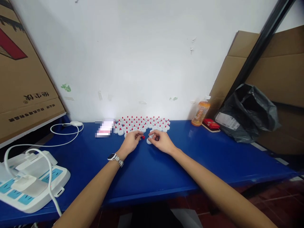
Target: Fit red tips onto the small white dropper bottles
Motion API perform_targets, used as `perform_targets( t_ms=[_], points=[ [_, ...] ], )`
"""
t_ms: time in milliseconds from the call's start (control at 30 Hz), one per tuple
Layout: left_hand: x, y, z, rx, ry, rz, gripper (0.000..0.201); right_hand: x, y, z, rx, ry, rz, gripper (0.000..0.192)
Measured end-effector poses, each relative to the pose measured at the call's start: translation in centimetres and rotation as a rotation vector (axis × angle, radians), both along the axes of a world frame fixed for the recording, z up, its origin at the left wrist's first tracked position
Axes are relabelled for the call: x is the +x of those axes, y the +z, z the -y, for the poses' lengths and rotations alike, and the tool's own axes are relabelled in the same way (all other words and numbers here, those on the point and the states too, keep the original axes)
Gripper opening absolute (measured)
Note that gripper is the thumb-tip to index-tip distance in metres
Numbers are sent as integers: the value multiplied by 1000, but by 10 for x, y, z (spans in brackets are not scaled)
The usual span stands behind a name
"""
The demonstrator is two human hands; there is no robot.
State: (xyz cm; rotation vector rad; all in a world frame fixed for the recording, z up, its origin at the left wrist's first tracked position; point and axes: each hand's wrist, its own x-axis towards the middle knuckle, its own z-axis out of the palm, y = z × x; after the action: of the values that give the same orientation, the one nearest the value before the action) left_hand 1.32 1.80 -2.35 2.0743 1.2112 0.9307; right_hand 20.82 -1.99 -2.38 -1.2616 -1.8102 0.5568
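Observation:
Several white caps with red tips [142,124] stand in rows on the blue table [152,167] near the wall. My left hand [131,142], with a watch on its wrist, pinches a small red tip [143,137] between its fingertips. My right hand [161,141] holds a white cap [149,141] that rests on the table just in front of the rows. The two hands are close together, the red tip a short way left of the white cap.
A white power strip with cables [30,183] lies at the front left. A cardboard box [21,76] leans at the left. An orange drink bottle [200,112], a red pack [211,124] and a black plastic bag [247,114] sit at the right.

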Motion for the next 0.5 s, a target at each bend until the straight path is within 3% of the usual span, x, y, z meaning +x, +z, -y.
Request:
perform_targets(
  t_ms=[133, 300, 400, 500],
  points=[
    [-6, 3, 5, 1, -13, 43, 27, 0, 16, -17, 100, -97, 30, 23],
    [-12, 8, 8, 6, 43, 74, 28, -10, 37, -64, 108, -168, 452, 21],
    [-15, 10, 8, 22, 56, 103, 26, -21, 37, -84, 48, -160, 619, 21],
    [-17, 11, 6, 50, 55, 108, 26, -27, 32, -90, 29, -140, 629, 17]
  ],
)
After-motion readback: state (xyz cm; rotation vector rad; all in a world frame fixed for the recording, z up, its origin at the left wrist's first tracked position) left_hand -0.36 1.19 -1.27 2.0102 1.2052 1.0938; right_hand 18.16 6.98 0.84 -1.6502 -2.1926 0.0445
